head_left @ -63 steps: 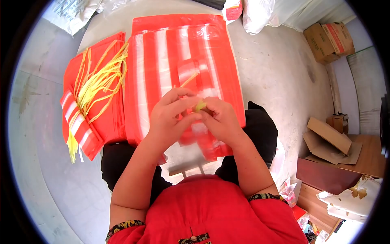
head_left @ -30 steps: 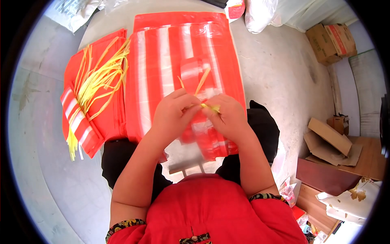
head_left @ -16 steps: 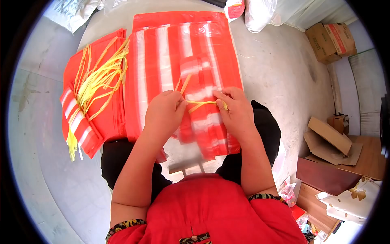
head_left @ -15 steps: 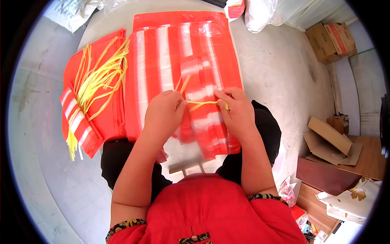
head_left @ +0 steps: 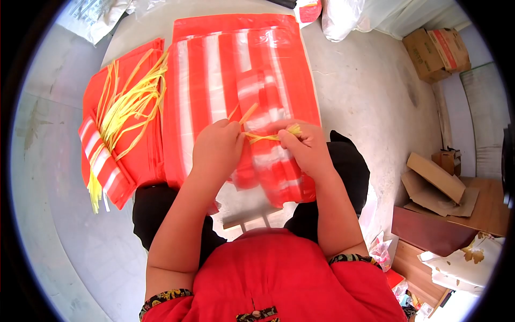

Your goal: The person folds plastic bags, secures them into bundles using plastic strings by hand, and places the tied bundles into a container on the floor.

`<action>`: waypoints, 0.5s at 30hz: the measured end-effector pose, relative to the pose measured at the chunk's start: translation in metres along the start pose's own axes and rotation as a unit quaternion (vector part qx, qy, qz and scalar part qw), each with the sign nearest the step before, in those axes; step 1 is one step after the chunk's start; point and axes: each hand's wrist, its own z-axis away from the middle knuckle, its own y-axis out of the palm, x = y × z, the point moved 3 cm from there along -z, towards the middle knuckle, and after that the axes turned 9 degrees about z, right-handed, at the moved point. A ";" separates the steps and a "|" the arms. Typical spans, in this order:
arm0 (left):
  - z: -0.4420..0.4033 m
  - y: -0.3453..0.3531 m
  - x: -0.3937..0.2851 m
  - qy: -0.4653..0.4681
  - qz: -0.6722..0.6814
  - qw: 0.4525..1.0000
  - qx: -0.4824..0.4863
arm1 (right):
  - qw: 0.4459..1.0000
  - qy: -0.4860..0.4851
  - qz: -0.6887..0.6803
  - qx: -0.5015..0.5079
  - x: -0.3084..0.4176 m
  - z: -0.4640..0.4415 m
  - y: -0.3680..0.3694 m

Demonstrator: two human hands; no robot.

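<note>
A yellow plastic tie strip (head_left: 263, 138) crosses a folded bundle of red-and-white striped plastic bags (head_left: 279, 174). My left hand (head_left: 216, 149) pinches one end of the strip, with loose ends poking up past the fingers. At the other end, my right hand (head_left: 308, 150) has thumb and fingers closed on the strip, and a yellow tuft shows above them. The bundle rests at the near right part of a large stack of striped bags (head_left: 214, 70). My fingers hide part of the strip and bundle.
To the left, a red stack (head_left: 147, 150) carries several loose yellow strips (head_left: 126, 104) and a rolled striped bundle (head_left: 107, 163). Cardboard boxes stand at the far right (head_left: 437, 53) and on a brown cabinet (head_left: 440, 185). A white bag (head_left: 340, 19) is at the back.
My right hand has moved slightly down and turned, its fingers closing further round the strip. The span of strip between my hands looks shorter. My left hand has barely moved.
</note>
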 end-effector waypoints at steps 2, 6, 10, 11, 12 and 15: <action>0.000 0.001 0.000 -0.003 -0.009 1.000 0.002 | 0.995 0.058 -0.053 0.057 0.002 0.000 0.002; -0.001 -0.004 0.000 0.010 -0.017 1.000 0.000 | 0.994 0.019 0.013 0.103 -0.007 -0.004 0.002; -0.002 -0.022 -0.006 0.114 0.031 0.989 -0.091 | 0.995 0.025 0.071 0.070 -0.008 -0.006 0.006; -0.002 -0.028 -0.012 0.149 0.027 0.983 -0.106 | 0.993 0.031 0.091 0.066 -0.005 -0.006 0.008; -0.002 -0.035 -0.020 0.183 0.022 0.975 -0.121 | 0.992 0.015 0.111 0.056 -0.003 -0.004 0.012; 0.000 -0.030 -0.015 0.182 0.138 0.973 0.006 | 0.977 -0.048 0.204 0.027 0.003 0.001 0.022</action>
